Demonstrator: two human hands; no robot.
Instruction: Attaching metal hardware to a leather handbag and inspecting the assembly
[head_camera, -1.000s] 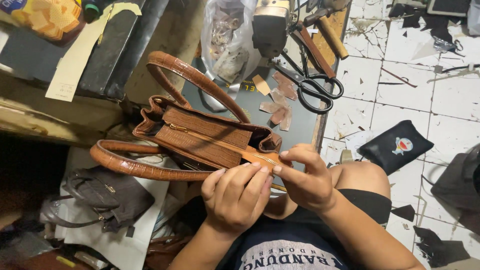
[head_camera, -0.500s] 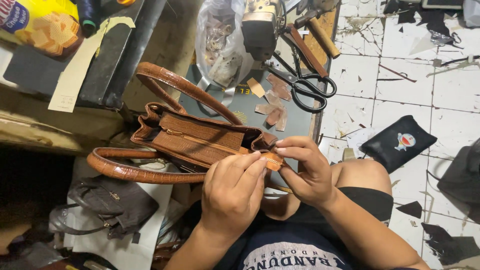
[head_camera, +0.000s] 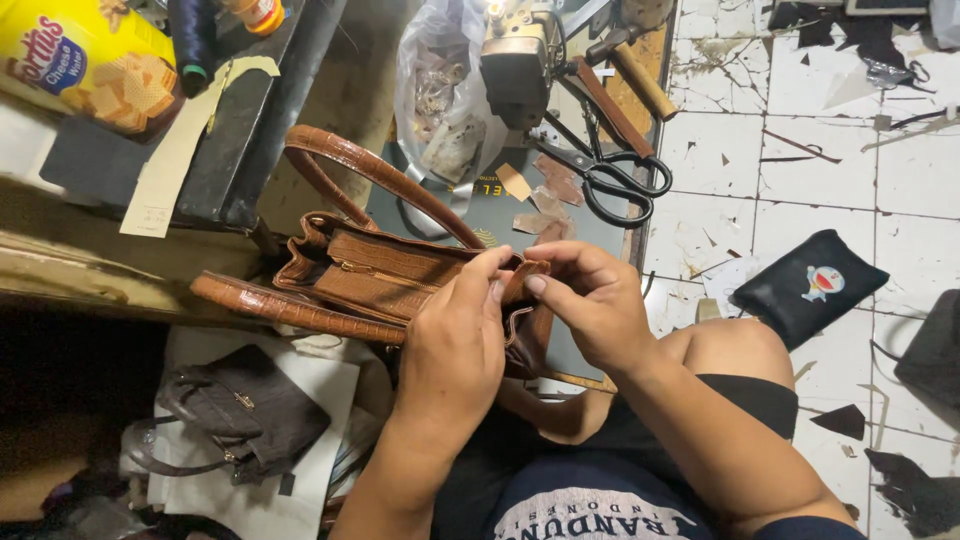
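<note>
1. Fingertips: the left hand (head_camera: 455, 345) and the right hand (head_camera: 590, 305) meet at the near end of a brown handbag (head_camera: 385, 275). The left thumb and fingers are pinched together on the bag's top edge; the right fingers are clamped on the same edge from the other side, thumb pressed against it
2. Handbag position: the bag lies on its side across the front edge of a dark work board (head_camera: 490, 205), just ahead of the person's lap. Its zip runs along the upper panel
3. Handles: two croc-textured brown handles (head_camera: 370, 165) project from the bag, one arching upward, one lying flat towards the left
4. Work board contents: black-handled scissors (head_camera: 610, 180) lie beyond the hands, with small leather scraps (head_camera: 535, 200) beside them. A clear plastic bag (head_camera: 440, 110) of small parts sits behind these
5. Surroundings, left: a dark brown handbag (head_camera: 245, 410) rests on white paper below the bench
6. Surroundings, right: a flat black pouch (head_camera: 805, 290) lies on the white tiled floor (head_camera: 740, 150), well apart from the hands
</note>
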